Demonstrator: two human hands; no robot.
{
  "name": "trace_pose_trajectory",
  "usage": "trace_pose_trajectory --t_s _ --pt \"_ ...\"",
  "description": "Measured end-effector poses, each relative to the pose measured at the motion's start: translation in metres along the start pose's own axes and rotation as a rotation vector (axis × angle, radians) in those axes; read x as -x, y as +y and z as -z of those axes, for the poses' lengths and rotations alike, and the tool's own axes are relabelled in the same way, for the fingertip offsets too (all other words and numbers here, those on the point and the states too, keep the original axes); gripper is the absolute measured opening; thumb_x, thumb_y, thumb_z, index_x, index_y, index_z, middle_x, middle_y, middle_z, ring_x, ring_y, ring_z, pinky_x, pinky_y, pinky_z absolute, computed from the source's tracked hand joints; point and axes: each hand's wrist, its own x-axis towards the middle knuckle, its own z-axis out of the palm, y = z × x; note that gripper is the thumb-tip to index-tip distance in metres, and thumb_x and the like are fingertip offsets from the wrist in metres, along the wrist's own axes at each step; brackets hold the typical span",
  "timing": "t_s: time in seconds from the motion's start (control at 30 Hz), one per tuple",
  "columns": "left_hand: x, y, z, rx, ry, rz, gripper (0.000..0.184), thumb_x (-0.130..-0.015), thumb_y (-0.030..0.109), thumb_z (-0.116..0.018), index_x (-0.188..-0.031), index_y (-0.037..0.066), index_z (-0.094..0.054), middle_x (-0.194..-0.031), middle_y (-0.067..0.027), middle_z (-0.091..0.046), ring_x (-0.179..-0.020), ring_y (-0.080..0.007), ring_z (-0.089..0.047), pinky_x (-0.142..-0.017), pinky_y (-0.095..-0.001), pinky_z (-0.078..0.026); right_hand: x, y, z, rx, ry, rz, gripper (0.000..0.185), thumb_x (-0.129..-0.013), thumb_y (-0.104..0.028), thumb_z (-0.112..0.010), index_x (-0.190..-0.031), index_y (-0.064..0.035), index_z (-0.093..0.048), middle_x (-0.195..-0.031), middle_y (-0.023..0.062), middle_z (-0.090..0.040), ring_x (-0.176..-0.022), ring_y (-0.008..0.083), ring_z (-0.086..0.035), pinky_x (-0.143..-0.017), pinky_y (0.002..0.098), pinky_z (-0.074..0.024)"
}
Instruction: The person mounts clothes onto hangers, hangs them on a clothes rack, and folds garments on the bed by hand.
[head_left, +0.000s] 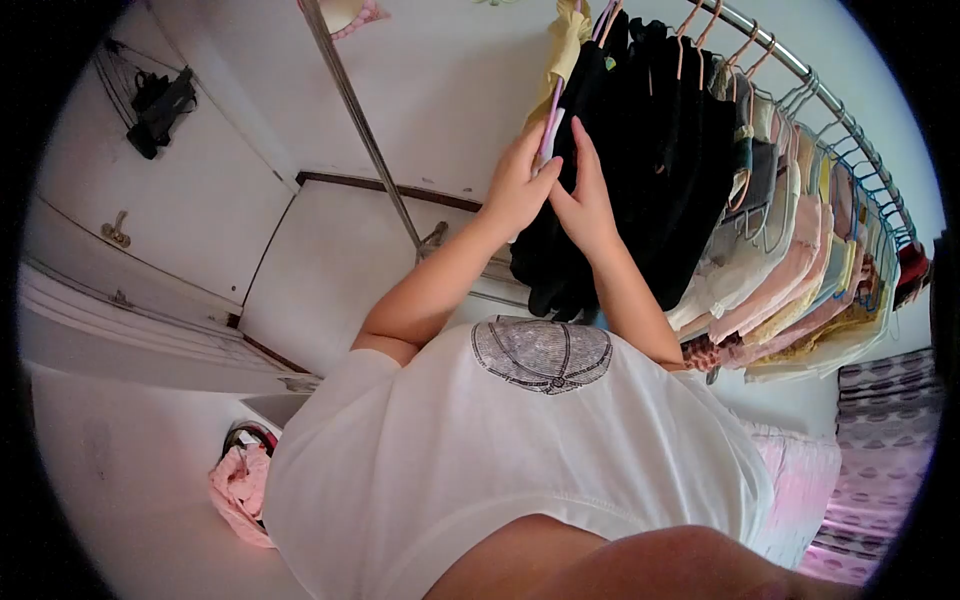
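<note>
My left hand (522, 188) is closed around the lower end of a lilac-and-white hanger (552, 132), its thumb pointing toward my other hand. A pale yellow garment (565, 50) hangs just behind that hanger, partly hidden by my fingers. Close beside it, my right hand (588, 198) has its fingers stretched upward and its thumb apart, against the black garments (640, 150). The two thumbs nearly meet. My right palm is turned away from view, so any cloth under it is hidden.
A metal clothes rail (780, 55) curves along the right with many garments on hangers, including pink tops (790, 265). An upright metal pole (360, 115) stands left of my hands. A black bag (160, 105) hangs on the white door. Patterned curtains (885, 440) are at lower right.
</note>
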Motion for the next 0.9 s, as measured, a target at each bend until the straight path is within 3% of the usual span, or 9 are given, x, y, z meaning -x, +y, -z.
trace_pose_trajectory --t_s 0.1,0.23,0.33,0.5,0.57,0.87,0.9 --pt "0.027 -0.010 0.002 -0.018 -0.021 0.006 0.049 -0.085 0.008 -0.046 -0.131 0.001 -0.030 -0.130 -0.0144 -0.037 -0.119 -0.0211 -0.037 -0.097 -0.0308 -0.028 0.021 -0.009 -0.007 0.000 0.007 -0.025 0.065 -0.076 -0.011 -0.056 -0.131 0.0028 -0.023 -0.134 0.0259 -0.025 -0.125 0.0356 -0.025 -0.102 0.0383 -0.0227" --pt "0.061 -0.003 -0.001 0.154 -0.107 0.182 0.047 -0.086 0.009 -0.043 -0.129 -0.001 -0.029 -0.133 -0.0155 -0.033 -0.124 -0.0261 -0.030 -0.101 -0.0323 -0.023 0.054 -0.017 -0.015 0.104 0.029 -0.091 0.064 -0.076 -0.012 -0.055 -0.131 -0.0008 -0.025 -0.135 0.0256 -0.023 -0.126 0.0381 -0.022 -0.102 0.0419 -0.0194" --pt "0.088 -0.025 -0.011 0.162 -0.167 0.204 0.044 -0.089 0.011 -0.040 -0.130 0.000 -0.028 -0.134 -0.0143 -0.032 -0.125 -0.0247 -0.029 -0.102 -0.0323 -0.022 0.081 -0.023 -0.017 0.235 0.049 -0.160 0.065 -0.074 -0.014 -0.056 -0.131 -0.0014 -0.026 -0.135 0.0262 -0.021 -0.126 0.0411 -0.017 -0.103 0.0449 -0.0153" --pt "0.138 -0.043 -0.031 0.198 -0.332 0.312 0.045 -0.090 0.015 -0.039 -0.131 0.001 -0.027 -0.137 -0.0138 -0.027 -0.127 -0.0259 -0.024 -0.102 -0.0334 -0.020 0.143 -0.018 -0.017 0.357 0.091 -0.324 0.069 -0.074 -0.018 -0.058 -0.132 -0.0030 -0.024 -0.135 0.0277 -0.019 -0.126 0.0436 -0.016 -0.102 0.0457 -0.0179" --pt "0.160 -0.045 -0.042 0.225 -0.384 0.330 0.046 -0.090 0.017 -0.039 -0.131 0.002 -0.028 -0.137 -0.0135 -0.026 -0.128 -0.0255 -0.023 -0.103 -0.0335 -0.019 0.172 -0.023 -0.010 0.382 0.132 -0.412 0.066 -0.075 -0.016 -0.057 -0.132 -0.0041 -0.026 -0.137 0.0244 -0.019 -0.126 0.0395 -0.019 -0.103 0.0425 -0.0176" --pt "0.233 0.017 -0.125 0.098 -0.695 0.129 0.049 -0.079 0.010 -0.055 -0.124 0.003 -0.039 -0.132 -0.0194 -0.032 -0.122 -0.0312 -0.032 -0.099 -0.0356 -0.025 0.316 -0.090 0.092 0.625 0.373 -0.717 0.074 -0.073 -0.019 -0.062 -0.133 -0.0038 -0.022 -0.137 0.0254 -0.017 -0.126 0.0386 -0.019 -0.102 0.0415 -0.0185" --pt "0.241 0.028 -0.137 0.137 -0.735 0.183 0.049 -0.078 0.011 -0.055 -0.124 0.003 -0.039 -0.132 -0.0202 -0.032 -0.121 -0.0320 -0.032 -0.099 -0.0361 -0.025 0.338 -0.098 0.102 0.655 0.386 -0.747 0.074 -0.073 -0.020 -0.062 -0.132 -0.0029 -0.022 -0.136 0.0267 -0.017 -0.125 0.0400 -0.020 -0.102 0.0427 -0.0190"
